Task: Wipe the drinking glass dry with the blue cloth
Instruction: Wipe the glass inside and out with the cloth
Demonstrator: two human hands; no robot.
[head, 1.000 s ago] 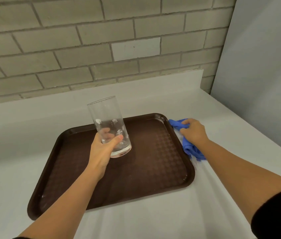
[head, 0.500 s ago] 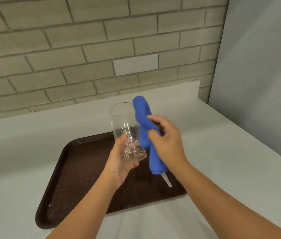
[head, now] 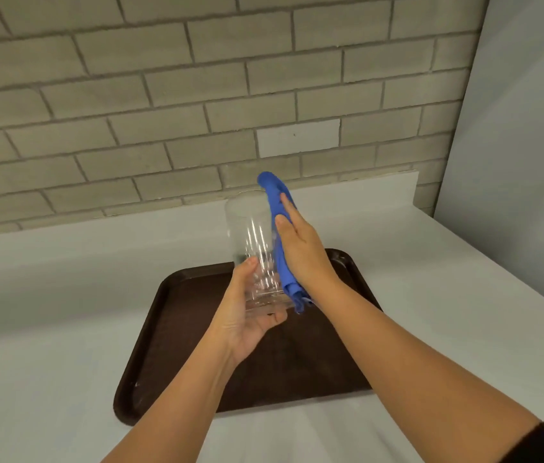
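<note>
A tall clear drinking glass (head: 252,235) is held upright in the air above the tray. My left hand (head: 247,315) cups its base from below, thumb on the near side. The blue cloth (head: 279,215) lies along the glass's right side from rim to base, pressed flat against it by my right hand (head: 300,248) with fingers stretched upward. The cloth's lower end hangs out under my right palm.
A dark brown plastic tray (head: 170,335) lies on the white counter (head: 46,329) under my hands. A brick wall (head: 163,95) rises behind the counter, and a plain grey wall (head: 524,162) closes off the right side.
My right hand picked the cloth up from the counter beside the tray and laid it flat against the glass's right side. My left hand raised the glass higher.
</note>
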